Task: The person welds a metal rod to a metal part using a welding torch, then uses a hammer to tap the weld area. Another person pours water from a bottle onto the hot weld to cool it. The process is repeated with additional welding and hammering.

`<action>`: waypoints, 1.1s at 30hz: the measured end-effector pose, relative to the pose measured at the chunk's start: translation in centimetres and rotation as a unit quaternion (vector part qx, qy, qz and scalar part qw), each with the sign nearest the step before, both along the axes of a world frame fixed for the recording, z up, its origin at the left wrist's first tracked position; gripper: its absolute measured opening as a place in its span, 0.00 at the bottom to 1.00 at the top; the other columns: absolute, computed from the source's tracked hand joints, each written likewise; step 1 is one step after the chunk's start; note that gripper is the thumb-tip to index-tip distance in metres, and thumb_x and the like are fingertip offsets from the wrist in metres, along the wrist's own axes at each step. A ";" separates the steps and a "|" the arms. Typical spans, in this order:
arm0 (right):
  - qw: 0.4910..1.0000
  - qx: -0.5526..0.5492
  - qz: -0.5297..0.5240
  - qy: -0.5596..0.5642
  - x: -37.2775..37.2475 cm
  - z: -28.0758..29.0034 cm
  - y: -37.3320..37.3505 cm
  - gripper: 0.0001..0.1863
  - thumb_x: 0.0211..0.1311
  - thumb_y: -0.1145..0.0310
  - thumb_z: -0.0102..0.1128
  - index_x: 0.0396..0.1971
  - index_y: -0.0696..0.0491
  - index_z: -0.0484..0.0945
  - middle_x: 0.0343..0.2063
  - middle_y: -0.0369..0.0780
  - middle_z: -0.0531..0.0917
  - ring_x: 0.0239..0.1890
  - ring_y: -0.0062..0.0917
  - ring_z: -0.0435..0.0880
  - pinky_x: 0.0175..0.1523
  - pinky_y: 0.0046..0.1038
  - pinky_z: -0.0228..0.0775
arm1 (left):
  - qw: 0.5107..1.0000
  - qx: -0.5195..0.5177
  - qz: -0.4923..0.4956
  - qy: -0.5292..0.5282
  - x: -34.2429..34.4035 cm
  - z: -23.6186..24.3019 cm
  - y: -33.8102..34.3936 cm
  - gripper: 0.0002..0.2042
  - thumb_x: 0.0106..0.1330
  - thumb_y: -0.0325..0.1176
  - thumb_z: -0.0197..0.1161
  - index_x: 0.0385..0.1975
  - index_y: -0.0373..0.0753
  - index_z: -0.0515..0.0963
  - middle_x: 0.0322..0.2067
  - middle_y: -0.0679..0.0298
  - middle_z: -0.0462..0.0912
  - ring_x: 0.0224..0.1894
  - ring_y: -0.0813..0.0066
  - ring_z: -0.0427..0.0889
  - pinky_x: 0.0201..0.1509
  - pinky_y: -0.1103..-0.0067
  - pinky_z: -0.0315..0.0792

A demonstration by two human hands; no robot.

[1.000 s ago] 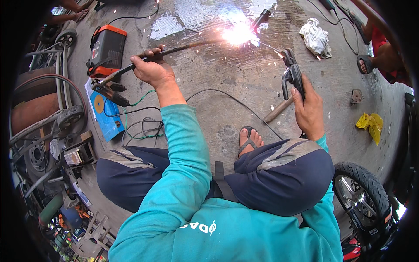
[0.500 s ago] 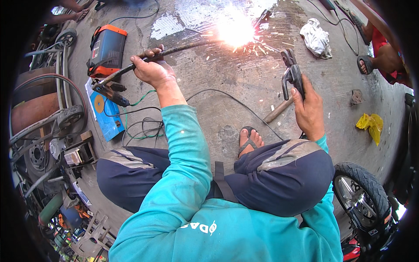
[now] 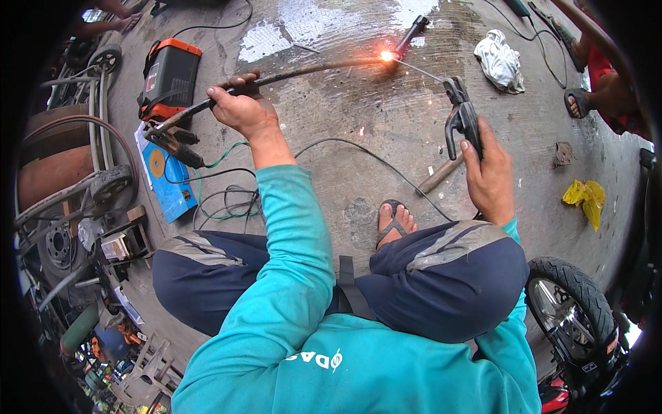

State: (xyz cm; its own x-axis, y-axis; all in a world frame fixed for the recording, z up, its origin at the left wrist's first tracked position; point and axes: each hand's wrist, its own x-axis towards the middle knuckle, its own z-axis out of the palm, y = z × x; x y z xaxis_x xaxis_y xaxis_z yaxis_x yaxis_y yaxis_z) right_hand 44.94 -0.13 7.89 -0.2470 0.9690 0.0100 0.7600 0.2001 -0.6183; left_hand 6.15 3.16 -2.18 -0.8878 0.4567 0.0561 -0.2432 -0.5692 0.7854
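Head view, clock centred on the frame: 2 hands seen, both occupied. 1 curved metal bar (image 3: 310, 70) is gripped by the left hand (image 3: 245, 110) between 10 and 11 o'clock, fingers curled around it; its far end is reached at about 1 o'clock. 1 black electrode holder (image 3: 463, 117) is held at 2 o'clock, its handle wrapped by the right hand (image 3: 491, 172). 1 thin electrode (image 3: 420, 71) is clamped in the holder and pointed at 1 orange glowing spot (image 3: 388, 56) at the bar's far end. 1 dark tube (image 3: 412, 34) is seen just beyond; exact contact is masked by glare.

Around: 1 orange-and-black machine (image 3: 169, 79) is set at 10, 1 blue case (image 3: 169, 179) at 9. 1 white cloth (image 3: 499, 62) is bunched toward 2, 1 yellow bag (image 3: 586, 200) is crumpled at 3. 1 wooden handle (image 3: 441, 174) is seen between 2 and 3, below the holder, its right end hidden by the right hand. 1 motorcycle wheel (image 3: 569, 310) is parked at 4. 1 sandalled foot (image 3: 394, 221) of the person is planted near the centre, toward 4.
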 end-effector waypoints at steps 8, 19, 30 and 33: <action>1.000 0.000 0.002 -0.011 -0.3 -0.8 0.3 0.25 0.69 0.72 0.59 0.63 0.65 0.70 0.49 0.59 0.83 0.50 0.54 0.84 0.54 0.43 0.75 | 1.000 0.001 0.004 -0.005 -0.5 -0.2 -0.5 0.18 0.82 0.47 0.43 0.36 0.39 0.65 0.25 0.60 0.72 0.27 0.63 0.79 0.44 0.54 0.83; 1.000 0.003 0.010 -0.016 -0.4 -0.4 0.6 0.24 0.69 0.73 0.58 0.62 0.65 0.70 0.48 0.59 0.83 0.50 0.56 0.83 0.54 0.44 0.75 | 1.000 -0.001 -0.004 0.013 -0.2 0.1 -0.4 0.18 0.82 0.48 0.41 0.36 0.39 0.64 0.25 0.61 0.72 0.28 0.65 0.78 0.46 0.55 0.82; 1.000 -0.023 0.003 0.006 -0.6 0.0 0.6 0.23 0.70 0.74 0.58 0.63 0.61 0.71 0.48 0.57 0.84 0.49 0.53 0.84 0.51 0.43 0.77 | 1.000 0.006 -0.009 -0.025 -0.1 0.2 -0.3 0.19 0.82 0.48 0.41 0.35 0.38 0.65 0.25 0.61 0.71 0.28 0.65 0.78 0.47 0.54 0.83; 1.000 -0.023 0.007 0.005 -0.5 -0.1 0.6 0.23 0.70 0.73 0.58 0.64 0.61 0.71 0.48 0.57 0.84 0.50 0.54 0.84 0.52 0.43 0.76 | 0.999 0.001 -0.007 -0.033 -0.3 0.1 -0.3 0.19 0.82 0.48 0.41 0.35 0.38 0.65 0.25 0.62 0.71 0.27 0.66 0.77 0.47 0.54 0.83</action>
